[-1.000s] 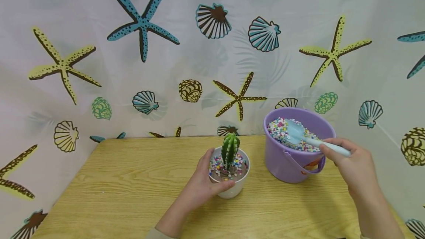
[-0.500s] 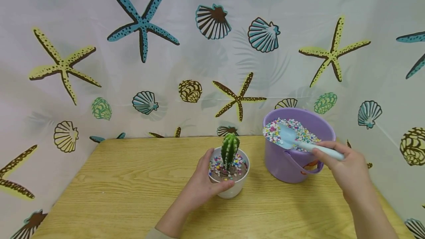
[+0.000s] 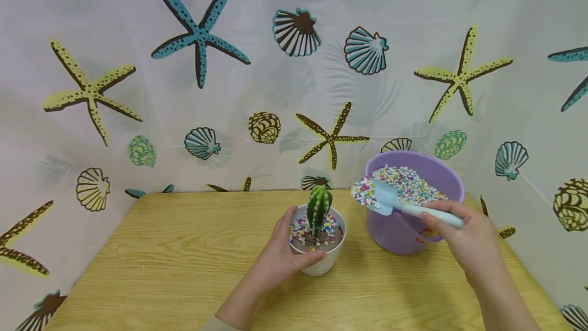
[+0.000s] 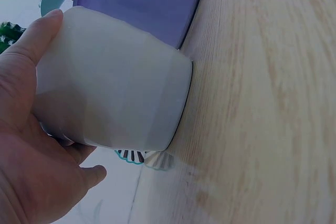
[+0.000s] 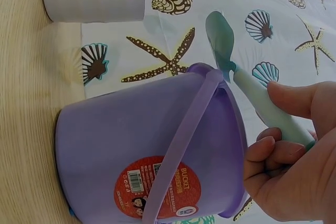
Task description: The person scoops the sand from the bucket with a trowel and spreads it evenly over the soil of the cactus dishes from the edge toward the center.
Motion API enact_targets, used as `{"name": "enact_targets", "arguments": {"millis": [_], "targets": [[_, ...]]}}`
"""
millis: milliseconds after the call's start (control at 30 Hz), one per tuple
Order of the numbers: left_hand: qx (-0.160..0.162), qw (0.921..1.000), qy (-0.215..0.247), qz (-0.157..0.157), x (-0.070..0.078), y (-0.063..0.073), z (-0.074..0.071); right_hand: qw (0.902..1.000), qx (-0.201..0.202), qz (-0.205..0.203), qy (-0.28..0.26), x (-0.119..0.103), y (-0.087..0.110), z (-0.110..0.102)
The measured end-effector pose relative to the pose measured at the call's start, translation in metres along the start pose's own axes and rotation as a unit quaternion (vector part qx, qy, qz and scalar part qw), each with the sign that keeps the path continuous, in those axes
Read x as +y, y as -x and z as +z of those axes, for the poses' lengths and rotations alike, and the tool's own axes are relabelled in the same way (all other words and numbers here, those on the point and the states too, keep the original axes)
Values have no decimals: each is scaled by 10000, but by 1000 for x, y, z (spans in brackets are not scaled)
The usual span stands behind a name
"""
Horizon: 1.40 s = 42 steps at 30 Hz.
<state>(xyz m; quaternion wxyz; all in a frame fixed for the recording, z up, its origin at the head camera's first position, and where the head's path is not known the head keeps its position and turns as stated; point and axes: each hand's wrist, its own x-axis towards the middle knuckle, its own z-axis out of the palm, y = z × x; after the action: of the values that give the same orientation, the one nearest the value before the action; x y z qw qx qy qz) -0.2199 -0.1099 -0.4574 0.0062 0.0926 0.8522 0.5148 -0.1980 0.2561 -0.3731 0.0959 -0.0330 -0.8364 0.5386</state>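
Note:
My left hand [image 3: 287, 249] grips a white pot [image 3: 320, 264] from its left side, thumb across the front near the rim. In the pot stands a small green cactus [image 3: 318, 208], with coloured pebbles scattered over brown soil around it. My right hand [image 3: 473, 234] holds a light blue toy shovel [image 3: 386, 195] by its handle. A heap of coloured pebbles [image 3: 364, 191] lies on the shovel's blade, which overhangs the left rim of a purple bucket [image 3: 399, 241]. More pebbles [image 3: 409, 183] fill much of the bucket. The right wrist view shows the shovel's underside above the bucket's rim.
Pot and bucket stand on a wooden table [image 3: 161, 259], the bucket to the right and slightly farther back. A curtain [image 3: 275, 80] printed with starfish and shells hangs behind the table's far edge. The bucket's handle [image 5: 181, 150] hangs down over its side.
My right hand has moved left, carrying the loaded shovel from over the bucket's inside to past its left rim. The left hand and the pot have stayed in place.

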Motion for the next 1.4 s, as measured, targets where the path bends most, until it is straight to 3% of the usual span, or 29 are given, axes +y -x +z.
{"name": "enact_targets", "arguments": {"millis": [267, 667, 1067, 1400], "targets": [[-9, 10000, -37, -62, -1, 0, 0, 9991, -144, -275, -281, -4, 8, 9], [-6, 10000, -7, -10, -3, 0, 1, 9996, -265, -61, 51, -7, 13, 15], [-6, 10000, 18, 7, -4, -1, 1, 9969, -298, -255, 679, -9, 16, 19], [-4, 10000, 1, -3, -3, -1, 1, 9958, -368, -282, 784, -6, 17, 27]]}}
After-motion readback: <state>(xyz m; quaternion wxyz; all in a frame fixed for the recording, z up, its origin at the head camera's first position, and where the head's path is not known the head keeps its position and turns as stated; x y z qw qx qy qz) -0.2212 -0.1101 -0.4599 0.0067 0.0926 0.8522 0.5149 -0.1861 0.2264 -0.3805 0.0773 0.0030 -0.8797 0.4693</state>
